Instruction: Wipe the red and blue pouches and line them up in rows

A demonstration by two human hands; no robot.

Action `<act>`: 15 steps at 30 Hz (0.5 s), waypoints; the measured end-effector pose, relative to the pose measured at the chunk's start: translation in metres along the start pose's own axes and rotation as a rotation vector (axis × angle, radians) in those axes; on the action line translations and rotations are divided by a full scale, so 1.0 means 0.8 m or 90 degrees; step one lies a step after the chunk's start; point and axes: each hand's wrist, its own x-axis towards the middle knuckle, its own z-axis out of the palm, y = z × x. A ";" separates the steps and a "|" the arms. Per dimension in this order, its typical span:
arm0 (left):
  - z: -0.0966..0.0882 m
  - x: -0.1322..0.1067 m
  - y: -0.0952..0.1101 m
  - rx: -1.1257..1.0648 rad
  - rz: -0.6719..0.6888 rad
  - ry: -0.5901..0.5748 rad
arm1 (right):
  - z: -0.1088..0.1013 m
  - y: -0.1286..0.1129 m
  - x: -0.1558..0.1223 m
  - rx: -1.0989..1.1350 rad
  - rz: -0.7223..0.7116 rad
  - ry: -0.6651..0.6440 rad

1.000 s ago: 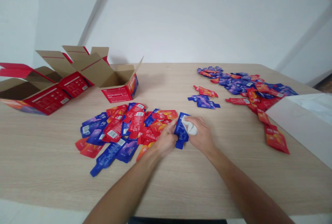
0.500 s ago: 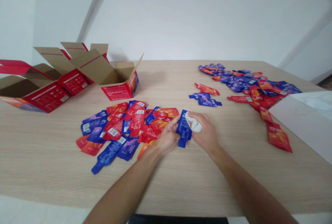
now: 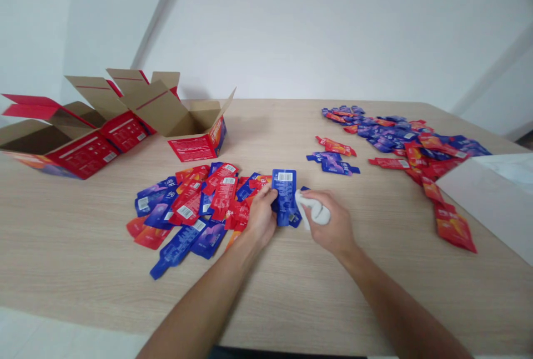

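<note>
Between the thumb and fingers of my left hand (image 3: 261,217) is a blue pouch (image 3: 285,198), its barcode side facing up. Part of a second blue pouch (image 3: 295,219) shows behind it; whether my fingers also hold that one is hard to see. My right hand (image 3: 336,228) is closed around a bunched white cloth (image 3: 320,213), just right of the pouches. Left of my left hand lies a spread pile of red and blue pouches (image 3: 187,203), partly covered by that hand.
Open red cartons (image 3: 194,148) with raised flaps stand at the back left of the wooden table (image 3: 266,292). Another heap of red and blue pouches (image 3: 391,134) stretches along the right. A few pouches (image 3: 335,165) lie before it. A white bag or box (image 3: 491,192) sits at the right edge.
My left hand has raised the blue pouch and turned it so its barcode shows. My right hand with the cloth has drawn away to the right. The view has shifted slightly.
</note>
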 end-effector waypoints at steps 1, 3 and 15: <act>-0.002 0.000 0.000 0.003 0.006 0.003 | -0.002 -0.002 0.002 -0.006 0.024 0.037; -0.004 -0.001 -0.001 0.005 0.012 -0.006 | -0.002 -0.004 0.002 -0.003 0.040 0.064; 0.011 -0.015 -0.013 -0.030 -0.054 -0.025 | 0.019 0.000 -0.008 0.001 -0.067 -0.018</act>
